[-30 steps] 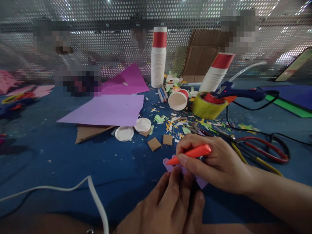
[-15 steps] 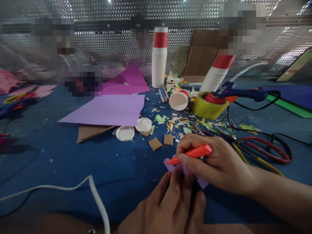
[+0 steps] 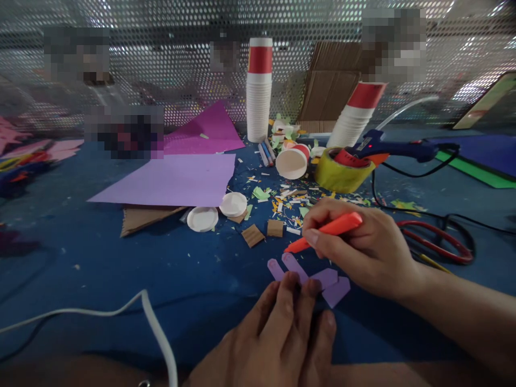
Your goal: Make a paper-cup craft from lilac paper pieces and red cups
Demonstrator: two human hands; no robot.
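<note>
Two narrow purple paper strips (image 3: 295, 267) lie on the counter (image 3: 121, 279) just in front of me, side by side, their long axes slanting from upper left to lower right. Their rounded ends, faintly marked in pinkish red, point away from me; two wider purple pieces (image 3: 336, 292) show to the right, but my fingers hide whether they join the strips. My left hand (image 3: 268, 336) is the nearer one: its fingers, slightly parted, press down on the near part of the strips. My right hand (image 3: 368, 250) lies beyond and to the right, pinching an orange-red marker (image 3: 330, 232) between thumb and fingers. The marker slants down to the left, its tip right by the rounded end of the right-hand strip; I can't tell whether it touches.

Just past the tip are brown cardboard squares (image 3: 252, 235), then white discs (image 3: 202, 219) beside a lilac sheet (image 3: 173, 180). Farther right, a blue glue gun (image 3: 403, 148) seems to rest on a yellow tape roll (image 3: 342, 177).
</note>
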